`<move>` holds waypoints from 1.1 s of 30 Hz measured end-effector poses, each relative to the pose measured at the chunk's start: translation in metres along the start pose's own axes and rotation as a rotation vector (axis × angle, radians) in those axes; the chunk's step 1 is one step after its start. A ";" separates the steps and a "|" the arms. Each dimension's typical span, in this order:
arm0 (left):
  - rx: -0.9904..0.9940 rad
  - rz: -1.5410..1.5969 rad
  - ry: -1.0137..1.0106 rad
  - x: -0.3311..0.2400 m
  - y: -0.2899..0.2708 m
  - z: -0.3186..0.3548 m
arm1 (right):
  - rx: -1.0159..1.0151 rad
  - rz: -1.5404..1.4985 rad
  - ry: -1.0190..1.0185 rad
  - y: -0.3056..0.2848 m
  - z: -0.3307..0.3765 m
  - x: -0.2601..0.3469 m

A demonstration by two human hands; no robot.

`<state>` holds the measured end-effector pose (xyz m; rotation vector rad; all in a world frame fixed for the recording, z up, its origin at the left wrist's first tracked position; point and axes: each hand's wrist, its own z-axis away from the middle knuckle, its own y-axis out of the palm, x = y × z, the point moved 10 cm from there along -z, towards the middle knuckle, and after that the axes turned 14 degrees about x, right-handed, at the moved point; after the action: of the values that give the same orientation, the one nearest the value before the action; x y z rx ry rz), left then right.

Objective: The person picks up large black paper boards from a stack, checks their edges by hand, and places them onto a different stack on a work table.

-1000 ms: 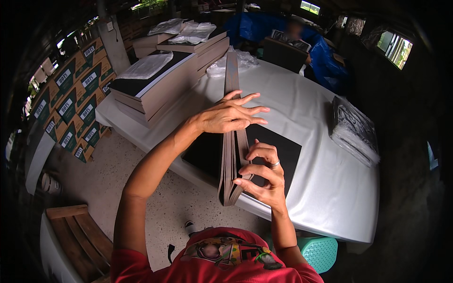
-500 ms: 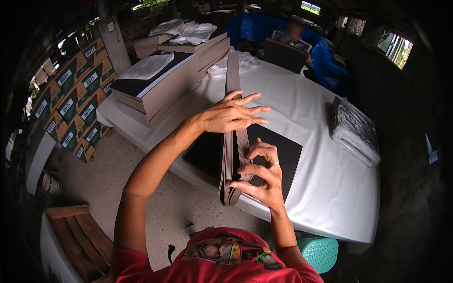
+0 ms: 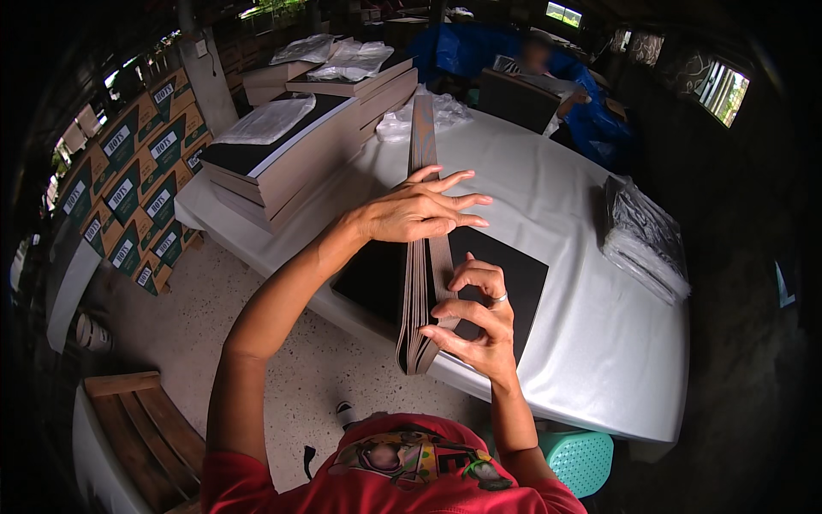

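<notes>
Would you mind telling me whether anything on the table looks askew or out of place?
Nothing looks damaged or spilled. The left hand and right hand hold a sheaf of boards upright on edge on the white table; its near ends fan apart slightly.

Two hands are working here: the left hand [image 3: 415, 210] is lying over the top edge of one upright sheaf of boards [image 3: 421, 248], and the right hand [image 3: 479, 321] is pinching its near end, with one ring [image 3: 500, 298] showing on a finger. One black sheet [image 3: 501, 274] is lying flat just beyond the right fingers, and one table [image 3: 582, 343] is carrying it all. Past the left fingers three board stacks [image 3: 282, 163] are sitting, one wrapped bundle [image 3: 642, 236] is lying well right of both hands, and one teal stool [image 3: 578, 458] is standing below the right wrist.
</notes>
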<state>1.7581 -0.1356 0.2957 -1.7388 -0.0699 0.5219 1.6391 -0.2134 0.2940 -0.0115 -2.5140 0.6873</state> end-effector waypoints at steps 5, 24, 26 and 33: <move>0.001 0.000 0.005 -0.001 0.000 -0.001 | 0.005 0.005 -0.001 -0.001 0.000 0.000; 0.002 0.001 0.000 -0.003 0.000 0.000 | 0.021 0.077 -0.033 0.001 -0.005 0.006; 0.005 0.000 -0.001 -0.004 0.000 -0.001 | 0.011 0.070 -0.021 0.000 -0.004 0.005; 0.000 -0.013 0.013 -0.004 0.000 -0.002 | 0.016 0.056 -0.007 0.000 -0.004 0.006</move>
<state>1.7551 -0.1385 0.2972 -1.7408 -0.0717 0.5008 1.6360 -0.2108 0.3006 -0.0741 -2.5236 0.7309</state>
